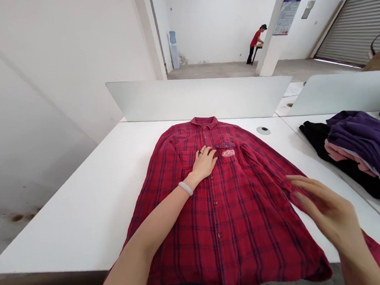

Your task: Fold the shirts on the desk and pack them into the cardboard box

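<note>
A red and navy plaid button-up shirt (196, 221) lies spread front side up on the white table (83, 203), collar at the far side. Its hem hangs over the near edge. My left hand (204, 162) rests flat on the chest beside the button placket, fingers spread, with a pale bangle (185, 188) on the wrist. Over the shirt's right-hand sleeve is my right hand (328, 208), slightly blurred, its thumb and fingers apart. The sleeve passes beneath it, and the cuff shows beyond the wrist. A white patch (228, 153) marks the chest pocket.
Folded purple, pink and black clothes (364, 146) are piled at the right. A frosted divider (199, 98) lines the table's back edge, near a round cable grommet (263, 130). Far off, a person in red (256, 43) bends over a small table.
</note>
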Demonstrator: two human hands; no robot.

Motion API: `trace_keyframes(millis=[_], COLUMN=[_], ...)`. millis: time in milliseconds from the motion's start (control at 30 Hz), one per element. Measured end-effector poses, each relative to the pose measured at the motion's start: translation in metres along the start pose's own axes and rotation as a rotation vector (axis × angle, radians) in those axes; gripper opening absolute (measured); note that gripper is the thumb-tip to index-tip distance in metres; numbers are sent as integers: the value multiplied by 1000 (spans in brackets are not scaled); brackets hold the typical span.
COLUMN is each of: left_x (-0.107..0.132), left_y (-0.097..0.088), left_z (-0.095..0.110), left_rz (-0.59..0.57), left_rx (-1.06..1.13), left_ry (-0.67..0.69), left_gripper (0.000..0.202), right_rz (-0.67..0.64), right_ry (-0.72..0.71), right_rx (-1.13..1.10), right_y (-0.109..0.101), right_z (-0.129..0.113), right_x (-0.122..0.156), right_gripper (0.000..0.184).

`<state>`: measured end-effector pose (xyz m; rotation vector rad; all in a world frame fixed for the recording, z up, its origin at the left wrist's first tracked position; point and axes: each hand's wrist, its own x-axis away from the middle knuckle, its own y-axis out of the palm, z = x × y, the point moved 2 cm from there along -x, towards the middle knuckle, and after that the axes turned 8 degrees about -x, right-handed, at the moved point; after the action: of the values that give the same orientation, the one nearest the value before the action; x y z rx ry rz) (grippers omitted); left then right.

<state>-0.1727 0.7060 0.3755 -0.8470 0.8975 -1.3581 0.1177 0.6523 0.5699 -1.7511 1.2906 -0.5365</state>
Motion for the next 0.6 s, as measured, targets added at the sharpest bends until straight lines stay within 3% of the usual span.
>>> trace_keyframes(millis=[133,233,400,500,600], left_x=[-2,-2,1,-9,-35], left_y=[3,4,-2,-9,-14], left_z=[-1,-1,0,3,16], left_rz=[4,0,-12,-1,41], left_rx=[-8,-4,1,18,35], left_ry=[-3,-4,-8,-14,28], left_gripper=[37,38,38,37,38], right_rz=[13,-33,-36,49,41], right_ry=[131,290,419,437,447], right_rx=[360,392,256,191,180], right_y=[-21,-46,-60,-73,-92], right_z=[109,158,166,177,198], right_x=[-11,9,31,20,-7], right_gripper=[45,48,23,17,22])
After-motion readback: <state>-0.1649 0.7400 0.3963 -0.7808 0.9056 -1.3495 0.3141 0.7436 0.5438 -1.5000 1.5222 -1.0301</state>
